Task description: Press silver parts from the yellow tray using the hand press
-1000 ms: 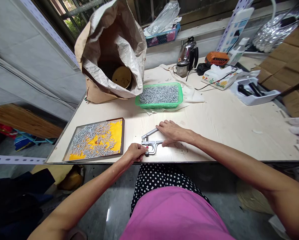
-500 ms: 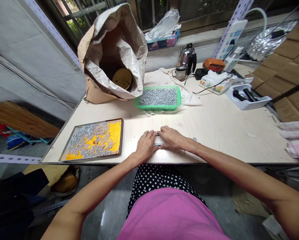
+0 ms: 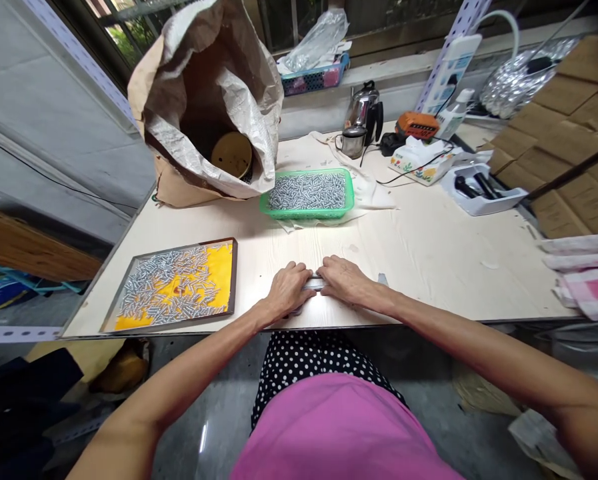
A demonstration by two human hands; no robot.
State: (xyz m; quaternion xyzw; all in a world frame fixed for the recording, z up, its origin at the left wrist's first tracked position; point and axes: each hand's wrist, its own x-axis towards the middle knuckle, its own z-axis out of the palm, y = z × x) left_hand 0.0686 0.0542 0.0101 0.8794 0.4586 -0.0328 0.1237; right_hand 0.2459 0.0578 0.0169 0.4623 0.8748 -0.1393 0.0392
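**Left hand (image 3: 289,290) and right hand (image 3: 347,280) wrapped round the silver tool (image 3: 315,284)!**

From my end, both are curled tight, tool between them near the front edge of the surface (image 3: 439,253). Leftward, the shallow tray (image 3: 235,277): loose metal pins (image 3: 153,287) over yellow lining (image 3: 220,267). Behind, a green basket (image 3: 306,214), loaded with small metal pieces (image 3: 306,191)! The sack (image 3: 251,113) gapes, round yellowish object (image 3: 231,157) inside. White tray (image 3: 501,202): black items (image 3: 486,185). Orange pack (image 3: 417,125)? I can't read its lettering.

Cannot see most of the metal tool (image 3: 317,284) under left hand (image 3: 287,291) and right hand (image 3: 346,279), nor the cropped top of the sack (image 3: 243,107).
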